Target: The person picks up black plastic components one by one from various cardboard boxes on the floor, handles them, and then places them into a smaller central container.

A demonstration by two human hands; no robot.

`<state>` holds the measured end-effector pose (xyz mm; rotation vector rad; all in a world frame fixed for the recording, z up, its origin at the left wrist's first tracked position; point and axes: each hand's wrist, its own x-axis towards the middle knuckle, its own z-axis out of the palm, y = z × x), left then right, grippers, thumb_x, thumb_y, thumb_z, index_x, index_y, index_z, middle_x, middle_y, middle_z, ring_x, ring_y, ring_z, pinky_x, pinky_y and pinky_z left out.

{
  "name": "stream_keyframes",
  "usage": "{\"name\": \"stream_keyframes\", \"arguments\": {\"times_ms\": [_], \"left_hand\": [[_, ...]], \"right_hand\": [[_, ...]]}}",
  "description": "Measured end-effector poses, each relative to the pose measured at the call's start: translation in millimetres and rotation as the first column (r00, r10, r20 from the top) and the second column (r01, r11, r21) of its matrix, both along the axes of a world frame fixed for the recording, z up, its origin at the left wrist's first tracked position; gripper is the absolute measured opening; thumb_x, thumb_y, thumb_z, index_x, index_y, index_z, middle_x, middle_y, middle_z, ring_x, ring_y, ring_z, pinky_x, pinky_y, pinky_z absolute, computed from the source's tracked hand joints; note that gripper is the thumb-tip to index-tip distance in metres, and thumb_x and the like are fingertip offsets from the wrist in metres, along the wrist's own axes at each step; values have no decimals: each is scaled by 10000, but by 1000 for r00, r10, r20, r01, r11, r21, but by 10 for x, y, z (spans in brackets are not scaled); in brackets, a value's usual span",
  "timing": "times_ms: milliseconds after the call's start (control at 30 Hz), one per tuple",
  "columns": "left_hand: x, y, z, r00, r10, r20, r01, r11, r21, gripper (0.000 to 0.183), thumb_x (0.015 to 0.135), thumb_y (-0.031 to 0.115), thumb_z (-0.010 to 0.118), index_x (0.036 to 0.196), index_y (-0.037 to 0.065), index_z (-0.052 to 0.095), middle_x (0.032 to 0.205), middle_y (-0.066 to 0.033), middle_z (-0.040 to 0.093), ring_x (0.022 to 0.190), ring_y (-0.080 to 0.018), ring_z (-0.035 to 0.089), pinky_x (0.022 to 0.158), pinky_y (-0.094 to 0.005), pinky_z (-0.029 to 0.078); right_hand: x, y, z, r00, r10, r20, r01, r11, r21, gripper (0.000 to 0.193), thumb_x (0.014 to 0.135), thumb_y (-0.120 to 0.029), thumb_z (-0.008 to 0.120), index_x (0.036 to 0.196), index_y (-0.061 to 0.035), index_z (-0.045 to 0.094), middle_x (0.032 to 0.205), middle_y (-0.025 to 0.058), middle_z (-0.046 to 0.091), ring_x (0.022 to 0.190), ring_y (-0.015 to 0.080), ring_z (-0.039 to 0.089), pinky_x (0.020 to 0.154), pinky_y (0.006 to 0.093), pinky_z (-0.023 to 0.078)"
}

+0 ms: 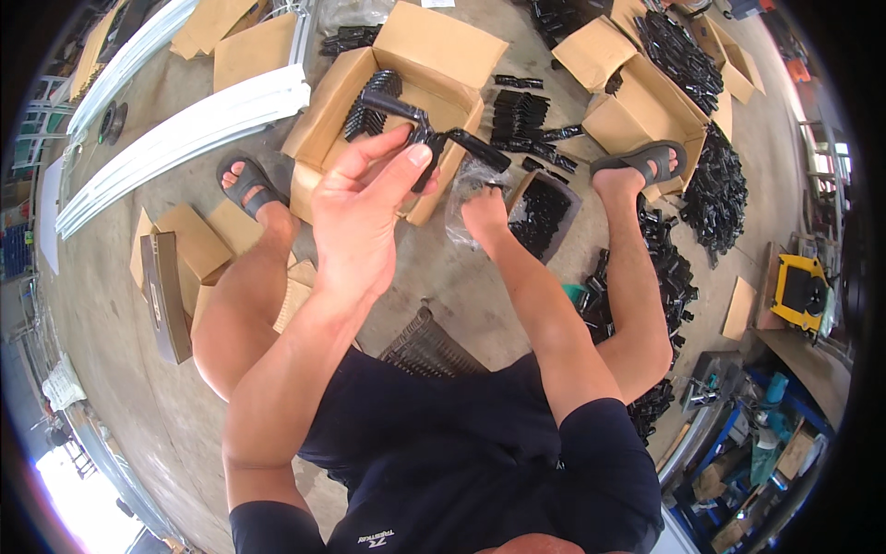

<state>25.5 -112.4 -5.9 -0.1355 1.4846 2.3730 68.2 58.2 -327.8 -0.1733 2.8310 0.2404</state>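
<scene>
- Part [430,137]: black, upper centre of frame; we see it pinched between thumb and fingers of the left hand [360,198].
- Right hand [484,210]: right of centre, upper half, at a clear bag [459,226]; fingers partly hidden, so we cannot tell spread or grip.
- Carton [443,46]: behind the part, flaps open, black stack [367,106] inside.
- Tray [566,220]: just right of the bag, holding black bits [535,217].

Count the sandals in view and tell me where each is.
2, both worn: the left sandal beside an open box, the right sandal by another open box.
</scene>
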Motion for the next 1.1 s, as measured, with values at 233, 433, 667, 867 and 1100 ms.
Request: {"name": "stream_keyframes", "arguments": {"times_ms": [233,433,667,867,1100], "left_hand": [[-46,-132,9,988,11,157,-18,999,43,326,994,122,640,1277,-23,565,1129,-177,693,968,-244,676,895,-365,544],[-15,-40,-9,988,47,147,-53,998,41,303,994,128,639,1252,-14,566,1109,-164,692,977,-232,672,908,-371,540],[4,48,-93,993,26,111,-35,996,85,305,982,112,661,1247,-12,575,1088,-153,698,931,-219,688,853,-349,575],[10,3,-99,998,18,67,-22,998,56,218,980,138,671,1143,8,609,1048,-153,710,913,-223,693,812,-333,585],[243,-56,323,996,75,45,-76,997,19,234,983,180,675,1176,68,605,1070,-109,721,896,-180,687,772,-311,557]], "right_hand": [[21,-103,-58,998,14,61,-19,996,89,225,902,-217,572,877,-172,791,893,29,740,927,272,622,736,457,379],[149,-70,3,996,53,71,-58,995,76,234,908,-217,576,966,-170,798,959,31,744,988,287,621,747,478,389],[180,20,-102,995,-93,-27,90,991,-98,226,879,-181,597,991,-59,750,983,106,745,982,317,655,778,497,449],[186,56,664,949,-230,-214,71,821,-566,224,854,-142,576,957,-18,733,919,212,728,928,385,698,827,472,556],[334,186,2492,812,-572,-120,49,271,-961,192,866,-135,680,979,10,737,912,200,739,791,296,716,733,385,572]]}}
